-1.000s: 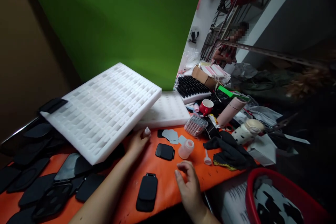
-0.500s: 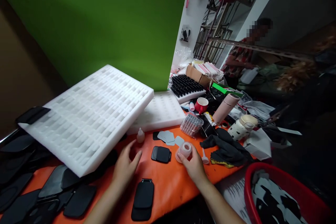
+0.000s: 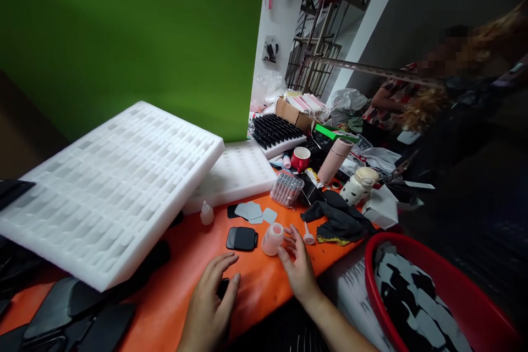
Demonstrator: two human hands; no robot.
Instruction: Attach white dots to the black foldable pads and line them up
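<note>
My left hand (image 3: 212, 300) is low at the table's front, thumb and fingers apart above a black folding stand (image 3: 223, 288), which it mostly hides. Whether it touches the stand I cannot tell. My right hand (image 3: 300, 268) is open beside a translucent wide-bottomed bottle (image 3: 272, 240) that stands upright, uncapped. A pale nozzle cap (image 3: 308, 234) lies just beyond my right fingers. Another black folding stand (image 3: 241, 238) rests left of the bottle. Behind it are several grey rounded pads (image 3: 249, 210) and a small dropper bottle (image 3: 207, 213).
A white foam tray (image 3: 124, 187) leans over another foam tray (image 3: 243, 168) at left. Black stands (image 3: 74, 308) pile up beneath it. A dark cloth (image 3: 342, 217), a red mug (image 3: 301, 159) and flasks are at right, above a red basin (image 3: 373, 291). A person (image 3: 390, 102) is in the background.
My right hand has let go of the bottle and opened beside it. My left hand has come nearer, over the front black stand. The view has turned slightly to the right.
</note>
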